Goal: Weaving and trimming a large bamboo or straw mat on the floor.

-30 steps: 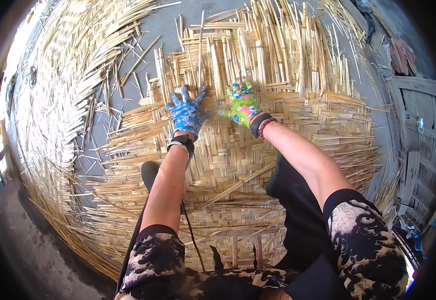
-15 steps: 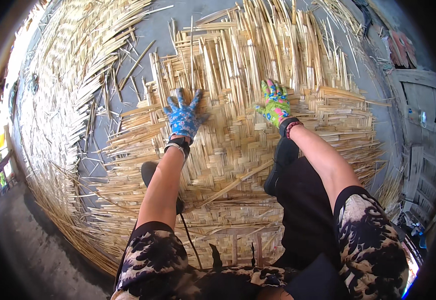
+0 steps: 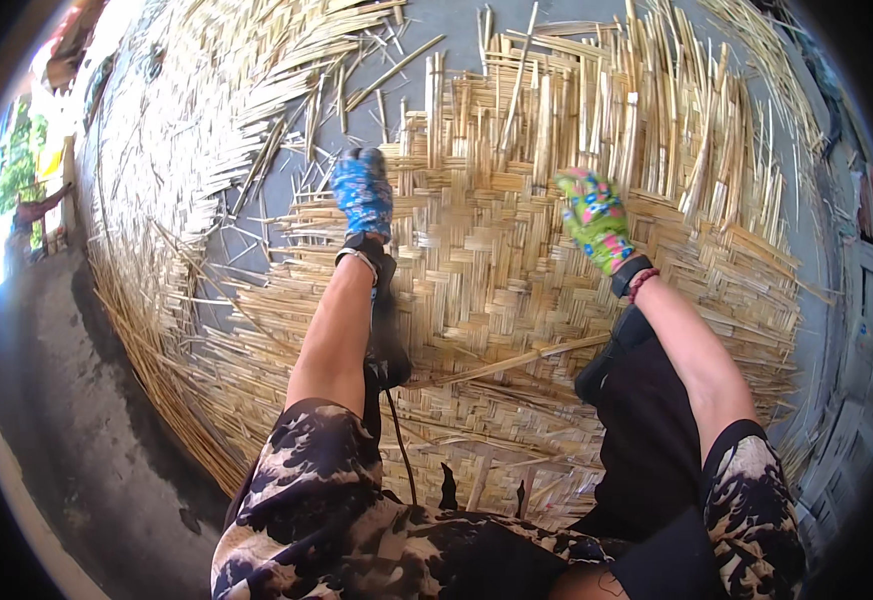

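A partly woven mat [image 3: 476,265] of flat, straw-coloured strips lies beneath me, with long loose strip ends fanning out at its far and side edges. My left hand [image 3: 363,195], in a blue flowered glove, is over the mat's far left edge; its fingers are bunched and blurred, so their grip is unclear. Farther right, my right hand [image 3: 596,218] wears a green flowered glove. Its fingers are curled inward over the upright strips [image 3: 646,140], and whatever lies within them is hidden. My dark shoes [image 3: 611,355] rest on the weave.
Another woven mat [image 3: 186,120] lies at the left, brightly lit, its ragged strip ends facing mine. Loose strips [image 3: 396,72] litter the grey floor [image 3: 341,125] between the two. A dark concrete strip [image 3: 106,400] runs along the lower left. Weathered grey boards [image 3: 851,400] stand at the right.
Both hands, spread on the mat before, now have their fingers drawn in. The view has shifted left, so the mat appears farther right. My left foot has moved beside my left forearm.
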`<action>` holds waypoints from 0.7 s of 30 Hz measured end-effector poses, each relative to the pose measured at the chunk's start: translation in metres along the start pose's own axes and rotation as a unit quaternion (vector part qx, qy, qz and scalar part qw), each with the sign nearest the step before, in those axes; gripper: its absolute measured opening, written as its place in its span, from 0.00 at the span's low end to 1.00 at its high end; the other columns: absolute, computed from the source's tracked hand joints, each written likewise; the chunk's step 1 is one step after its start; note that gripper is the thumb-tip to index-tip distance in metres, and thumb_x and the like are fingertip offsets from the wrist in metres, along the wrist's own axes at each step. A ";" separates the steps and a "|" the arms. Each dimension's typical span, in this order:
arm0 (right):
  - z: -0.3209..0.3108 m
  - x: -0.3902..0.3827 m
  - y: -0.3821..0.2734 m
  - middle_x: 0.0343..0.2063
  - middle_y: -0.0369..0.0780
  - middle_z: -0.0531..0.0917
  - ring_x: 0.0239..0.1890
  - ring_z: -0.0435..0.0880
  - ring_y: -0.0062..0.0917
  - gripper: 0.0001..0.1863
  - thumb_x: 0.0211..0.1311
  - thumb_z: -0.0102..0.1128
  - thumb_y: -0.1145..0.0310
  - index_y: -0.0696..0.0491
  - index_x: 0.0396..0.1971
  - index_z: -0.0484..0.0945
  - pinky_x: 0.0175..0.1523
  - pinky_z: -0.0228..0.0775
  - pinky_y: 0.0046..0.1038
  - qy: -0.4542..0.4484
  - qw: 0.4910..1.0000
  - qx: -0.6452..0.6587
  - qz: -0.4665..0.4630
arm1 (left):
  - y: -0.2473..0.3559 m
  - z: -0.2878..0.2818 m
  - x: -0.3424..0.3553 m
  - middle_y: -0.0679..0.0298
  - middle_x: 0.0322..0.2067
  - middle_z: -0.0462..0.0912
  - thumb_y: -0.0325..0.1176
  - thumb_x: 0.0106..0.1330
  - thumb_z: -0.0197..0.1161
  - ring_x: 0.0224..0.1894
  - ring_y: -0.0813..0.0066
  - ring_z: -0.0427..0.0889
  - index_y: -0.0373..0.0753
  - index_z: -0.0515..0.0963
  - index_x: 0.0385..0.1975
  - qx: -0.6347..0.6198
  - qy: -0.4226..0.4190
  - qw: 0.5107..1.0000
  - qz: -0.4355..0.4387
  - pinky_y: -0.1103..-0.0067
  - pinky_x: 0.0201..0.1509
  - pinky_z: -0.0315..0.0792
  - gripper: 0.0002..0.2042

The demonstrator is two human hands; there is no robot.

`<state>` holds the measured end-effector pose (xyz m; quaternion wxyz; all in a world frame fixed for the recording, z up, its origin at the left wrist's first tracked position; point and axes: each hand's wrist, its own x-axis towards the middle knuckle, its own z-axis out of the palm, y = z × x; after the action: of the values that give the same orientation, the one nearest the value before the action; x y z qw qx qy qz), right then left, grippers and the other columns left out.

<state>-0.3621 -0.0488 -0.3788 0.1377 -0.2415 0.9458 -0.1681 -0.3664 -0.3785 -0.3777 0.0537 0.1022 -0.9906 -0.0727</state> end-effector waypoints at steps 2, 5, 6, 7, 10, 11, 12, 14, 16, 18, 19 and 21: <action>0.020 0.020 -0.026 0.52 0.41 0.62 0.54 0.59 0.33 0.28 0.44 0.55 0.65 0.51 0.50 0.63 0.59 0.50 0.30 -0.011 0.999 0.026 -0.046 | 0.009 0.005 -0.015 0.61 0.31 0.73 0.40 0.44 0.61 0.36 0.61 0.72 0.46 0.74 0.32 -0.009 -0.036 0.991 0.132 0.69 0.38 0.65 0.14; 0.044 0.041 -0.052 0.53 0.43 0.61 0.56 0.58 0.36 0.33 0.42 0.59 0.63 0.50 0.52 0.61 0.59 0.49 0.32 -0.010 0.995 0.077 -0.055 | 0.018 0.005 -0.030 0.57 0.44 0.68 0.45 0.38 0.66 0.49 0.59 0.64 0.53 0.71 0.43 -0.029 -0.128 0.979 0.157 0.67 0.52 0.57 0.26; 0.050 0.044 -0.056 0.54 0.42 0.59 0.56 0.56 0.36 0.35 0.40 0.62 0.61 0.51 0.53 0.60 0.60 0.47 0.31 -0.028 0.999 0.038 -0.021 | 0.019 0.007 -0.029 0.58 0.46 0.67 0.46 0.37 0.66 0.50 0.57 0.62 0.56 0.69 0.46 -0.049 -0.165 0.976 0.132 0.65 0.53 0.55 0.29; 0.055 0.047 -0.057 0.55 0.42 0.58 0.57 0.55 0.36 0.38 0.38 0.64 0.60 0.52 0.53 0.59 0.61 0.46 0.31 -0.046 0.999 -0.002 0.013 | 0.019 0.009 -0.028 0.58 0.47 0.65 0.46 0.37 0.67 0.51 0.56 0.60 0.60 0.66 0.49 -0.069 -0.203 0.971 0.107 0.64 0.55 0.53 0.32; 0.060 0.057 -0.055 0.56 0.42 0.56 0.58 0.52 0.36 0.41 0.35 0.66 0.58 0.53 0.53 0.58 0.62 0.44 0.29 -0.075 0.997 -0.025 0.021 | 0.020 0.009 -0.020 0.58 0.47 0.65 0.45 0.37 0.67 0.51 0.56 0.61 0.61 0.67 0.49 -0.028 -0.213 0.967 0.135 0.65 0.54 0.54 0.32; 0.060 0.057 -0.054 0.56 0.42 0.56 0.58 0.52 0.36 0.41 0.35 0.66 0.58 0.53 0.53 0.58 0.62 0.44 0.29 -0.078 0.996 -0.029 0.020 | 0.024 0.008 -0.018 0.59 0.48 0.64 0.42 0.37 0.68 0.51 0.57 0.61 0.62 0.67 0.48 -0.018 -0.250 0.962 0.108 0.65 0.53 0.54 0.32; 0.055 0.058 -0.059 0.56 0.42 0.56 0.59 0.52 0.35 0.42 0.35 0.66 0.57 0.53 0.53 0.58 0.62 0.43 0.29 -0.089 0.995 -0.031 0.026 | 0.025 0.008 -0.018 0.59 0.48 0.64 0.42 0.37 0.68 0.51 0.57 0.61 0.62 0.67 0.48 -0.020 -0.250 0.962 0.105 0.65 0.53 0.54 0.32; 0.047 0.057 -0.070 0.56 0.42 0.56 0.59 0.52 0.35 0.42 0.34 0.66 0.57 0.54 0.53 0.58 0.62 0.43 0.29 -0.100 0.994 -0.033 0.029 | 0.023 0.006 -0.016 0.59 0.49 0.63 0.41 0.37 0.68 0.52 0.56 0.60 0.62 0.67 0.48 0.003 -0.270 0.960 0.075 0.62 0.54 0.53 0.32; 0.021 0.057 -0.082 0.56 0.42 0.56 0.59 0.53 0.35 0.42 0.34 0.66 0.56 0.53 0.53 0.58 0.62 0.43 0.28 -0.131 0.990 -0.048 0.039 | 0.024 0.006 -0.020 0.59 0.50 0.62 0.41 0.37 0.67 0.54 0.56 0.58 0.62 0.67 0.48 -0.009 -0.261 0.962 0.076 0.60 0.55 0.50 0.31; 0.057 0.048 -0.063 0.56 0.41 0.57 0.58 0.53 0.34 0.42 0.33 0.65 0.55 0.52 0.53 0.59 0.62 0.42 0.30 -0.103 0.994 -0.039 0.028 | 0.026 0.005 -0.028 0.59 0.52 0.61 0.41 0.38 0.67 0.56 0.55 0.56 0.61 0.67 0.48 -0.019 -0.253 0.964 0.074 0.57 0.57 0.47 0.31; 0.058 0.044 -0.064 0.56 0.41 0.57 0.59 0.52 0.34 0.42 0.33 0.66 0.55 0.52 0.53 0.59 0.62 0.42 0.31 -0.090 0.995 -0.044 0.023 | 0.027 0.003 -0.031 0.59 0.54 0.58 0.41 0.40 0.66 0.57 0.55 0.53 0.62 0.65 0.50 0.034 -0.244 0.962 0.115 0.56 0.58 0.44 0.31; 0.071 0.041 -0.047 0.57 0.41 0.55 0.60 0.51 0.35 0.46 0.31 0.67 0.56 0.52 0.55 0.56 0.62 0.40 0.34 -0.042 0.995 -0.089 -0.011 | 0.034 0.018 -0.029 0.60 0.58 0.52 0.38 0.46 0.62 0.60 0.54 0.49 0.62 0.58 0.54 0.090 -0.220 0.954 0.182 0.55 0.60 0.38 0.32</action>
<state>-0.3536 -0.1260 -0.4326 0.1531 -0.2697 0.9478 -0.0741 -0.3465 -0.3372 -0.3931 -0.1629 -0.0942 -0.9821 0.0073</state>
